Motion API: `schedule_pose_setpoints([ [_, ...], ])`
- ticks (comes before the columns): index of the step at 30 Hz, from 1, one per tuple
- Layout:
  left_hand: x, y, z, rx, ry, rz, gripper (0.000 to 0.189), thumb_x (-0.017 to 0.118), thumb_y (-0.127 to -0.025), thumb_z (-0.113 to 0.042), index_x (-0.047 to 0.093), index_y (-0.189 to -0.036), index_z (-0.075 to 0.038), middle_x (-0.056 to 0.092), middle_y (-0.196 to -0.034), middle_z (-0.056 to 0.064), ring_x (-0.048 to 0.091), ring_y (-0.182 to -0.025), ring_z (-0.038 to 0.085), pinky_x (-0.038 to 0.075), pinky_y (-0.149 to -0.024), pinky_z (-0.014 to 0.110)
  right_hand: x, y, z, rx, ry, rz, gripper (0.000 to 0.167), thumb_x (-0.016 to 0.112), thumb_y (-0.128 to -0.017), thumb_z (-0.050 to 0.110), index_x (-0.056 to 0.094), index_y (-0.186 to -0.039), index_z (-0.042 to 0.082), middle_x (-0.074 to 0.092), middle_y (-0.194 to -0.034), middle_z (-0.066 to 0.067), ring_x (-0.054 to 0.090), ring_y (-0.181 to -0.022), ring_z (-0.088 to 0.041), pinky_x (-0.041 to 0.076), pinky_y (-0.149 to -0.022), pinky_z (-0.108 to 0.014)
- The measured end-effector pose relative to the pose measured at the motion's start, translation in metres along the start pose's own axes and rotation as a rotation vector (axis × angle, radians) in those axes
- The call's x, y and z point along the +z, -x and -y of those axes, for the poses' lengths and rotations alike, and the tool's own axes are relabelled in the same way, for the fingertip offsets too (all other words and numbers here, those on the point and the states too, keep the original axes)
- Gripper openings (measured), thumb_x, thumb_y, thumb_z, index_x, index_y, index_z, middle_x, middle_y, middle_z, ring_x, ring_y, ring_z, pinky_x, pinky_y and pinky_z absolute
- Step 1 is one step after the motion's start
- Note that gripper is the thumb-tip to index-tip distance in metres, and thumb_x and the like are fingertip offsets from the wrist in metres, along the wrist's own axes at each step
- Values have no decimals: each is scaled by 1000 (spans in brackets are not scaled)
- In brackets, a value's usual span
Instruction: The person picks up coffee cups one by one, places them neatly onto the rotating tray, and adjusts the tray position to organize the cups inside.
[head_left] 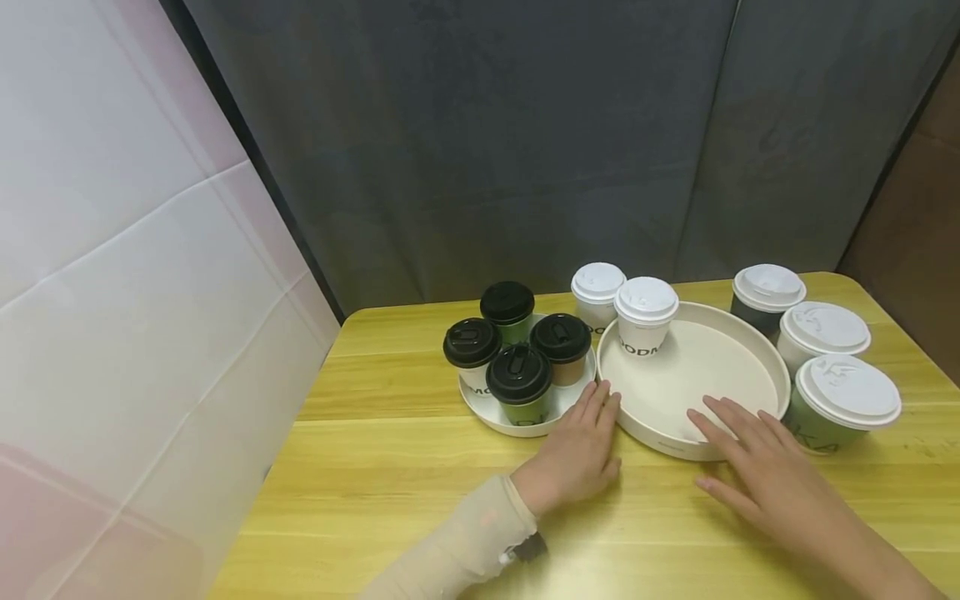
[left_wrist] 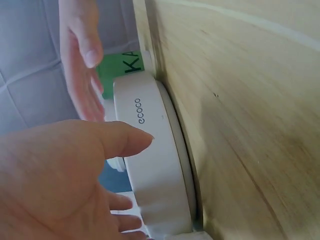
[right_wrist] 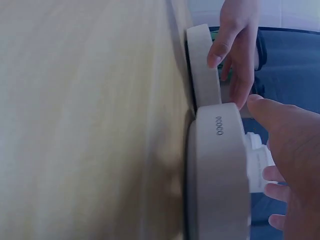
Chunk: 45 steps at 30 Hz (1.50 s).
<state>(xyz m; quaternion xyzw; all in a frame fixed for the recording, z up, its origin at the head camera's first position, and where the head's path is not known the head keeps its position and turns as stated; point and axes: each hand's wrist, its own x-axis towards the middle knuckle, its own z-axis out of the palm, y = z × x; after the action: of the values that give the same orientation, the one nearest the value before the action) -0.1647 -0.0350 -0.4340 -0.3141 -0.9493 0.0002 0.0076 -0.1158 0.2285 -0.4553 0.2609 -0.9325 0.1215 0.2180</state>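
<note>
My left hand [head_left: 576, 454] lies with fairly straight fingers where a small white round tray [head_left: 517, 431] meets a larger cream round tray [head_left: 708, 375]. In the left wrist view its thumb is at the larger tray's side wall [left_wrist: 150, 160], marked "ecoco". My right hand [head_left: 776, 479] spreads its fingers over the near right rim of the larger tray, holding nothing. One white-lidded paper cup [head_left: 645, 312] stands upright at the left inside that tray. Several black-lidded cups, among them a green one [head_left: 519, 383] in front, stand grouped on the small tray.
Behind the trays stands another white-lidded cup [head_left: 597, 296]. Along the right side of the larger tray are a dark cup [head_left: 767, 296], a white cup [head_left: 823, 329] and a green cup [head_left: 843, 400], all white-lidded. A grey partition [head_left: 487, 150] rises behind the wooden table [head_left: 360, 492].
</note>
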Motion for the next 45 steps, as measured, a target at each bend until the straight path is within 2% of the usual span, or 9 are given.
schedule_pose_setpoints([
  [7, -13, 3, -5, 55, 93, -38, 82, 59, -95, -40, 19, -157, -4, 19, -165, 15, 21, -154, 29, 23, -126, 35, -17, -20, 2, -71, -19, -32, 75, 67, -87, 52, 42, -150, 20, 46, -149, -12, 35, -142, -22, -7, -125, -19],
  [11, -28, 4, -8, 81, 244, -42, 81, 59, -96, -37, 16, -157, -5, 18, -165, 14, 21, -154, 27, 25, -125, 35, -31, -34, 7, -72, -25, -38, 76, 71, -84, 48, 43, -150, 21, 49, -148, -11, 42, -135, -27, 1, -127, -21],
  [12, -33, 4, -9, 82, 292, -44, 80, 58, -97, -36, 15, -157, -5, 18, -165, 14, 22, -154, 26, 26, -125, 34, -34, -37, 7, -69, -29, -39, 77, 73, -83, 46, 43, -150, 22, 49, -148, -10, 44, -133, -28, 8, -127, -26],
  [16, -51, -1, -9, 62, 509, -68, 76, 56, -98, -29, 15, -157, -5, 20, -164, 12, 24, -153, 23, 28, -124, 34, -48, -53, 8, -59, -58, -49, 79, 78, -79, 38, 45, -149, 22, 51, -146, -10, 50, -128, -32, 31, -113, -45],
  [19, -65, -5, -8, 26, 622, -104, 73, 55, -99, -29, 16, -157, -7, 24, -163, 11, 27, -152, 21, 30, -123, 35, -58, -66, 7, -61, -77, -59, 77, 77, -81, 37, 45, -149, 20, 52, -145, -11, 51, -128, -34, 33, -111, -49],
  [24, -89, -13, -4, -2, 711, -170, 70, 52, -101, -29, 17, -157, -8, 27, -162, 11, 30, -150, 21, 31, -123, 38, -74, -90, 4, -77, -83, -61, 76, 77, -82, 38, 46, -148, 16, 52, -146, -13, 49, -131, -37, 33, -115, -54],
  [29, -108, -27, 4, -43, 821, -211, 66, 47, -103, -31, 17, -158, -11, 26, -162, 10, 30, -150, 20, 30, -123, 41, -87, -116, 1, -26, -73, 4, 75, 77, -84, 35, 45, -148, 12, 52, -145, -18, 52, -128, -41, 40, -102, -62],
  [36, -127, -46, 18, -135, 910, -245, 61, 32, -106, -44, 20, -158, -14, 29, -163, 9, 34, -149, 24, 31, -123, 44, -90, -151, -1, 25, -98, 70, 73, 74, -87, 38, 44, -148, 11, 49, -148, -19, 49, -132, -44, 38, -105, -65],
  [45, -140, -81, 30, -220, 983, -293, 63, 26, -107, -45, 22, -157, -6, 31, -161, 13, 32, -149, 26, 31, -123, 43, -74, -203, -14, 85, -111, 244, 69, 65, -94, 38, 40, -150, 7, 45, -151, -22, 42, -138, -45, 33, -109, -68],
])
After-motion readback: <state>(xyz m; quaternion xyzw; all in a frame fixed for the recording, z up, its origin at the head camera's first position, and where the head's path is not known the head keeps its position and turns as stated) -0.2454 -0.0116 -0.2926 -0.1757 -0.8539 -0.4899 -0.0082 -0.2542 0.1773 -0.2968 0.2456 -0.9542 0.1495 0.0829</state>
